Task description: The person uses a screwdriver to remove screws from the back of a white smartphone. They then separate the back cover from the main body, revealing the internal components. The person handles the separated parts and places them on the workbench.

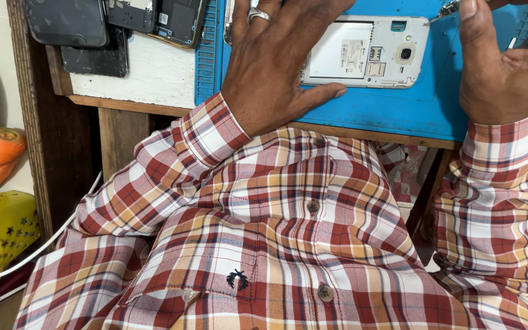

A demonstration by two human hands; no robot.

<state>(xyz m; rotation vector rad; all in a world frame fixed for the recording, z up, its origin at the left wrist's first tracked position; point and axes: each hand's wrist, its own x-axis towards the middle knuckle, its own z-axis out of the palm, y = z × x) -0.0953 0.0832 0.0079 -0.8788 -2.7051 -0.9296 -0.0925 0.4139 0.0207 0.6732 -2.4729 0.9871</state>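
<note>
Nearest to me is my checked shirt [288, 244], filling the lower view right up to the wooden front edge of the worktop [129, 105]. Just past that edge my left hand [276, 61] lies flat, fingers spread, on the blue mat [386, 110], its grip holding nothing; the palm presses the left end of the white opened phone [368, 52], which lies back-up on the mat, near the mat's far part. My right hand [508, 61] stands over the mat's right side, pinching a thin metal tool [444, 11] whose tip meets the phone's top right corner. Between the two hands, bare mat lies open along the near edge. Farther left, beyond the mat's ridged border, dark phones [93, 30] crowd the worktop's white corner.
</note>
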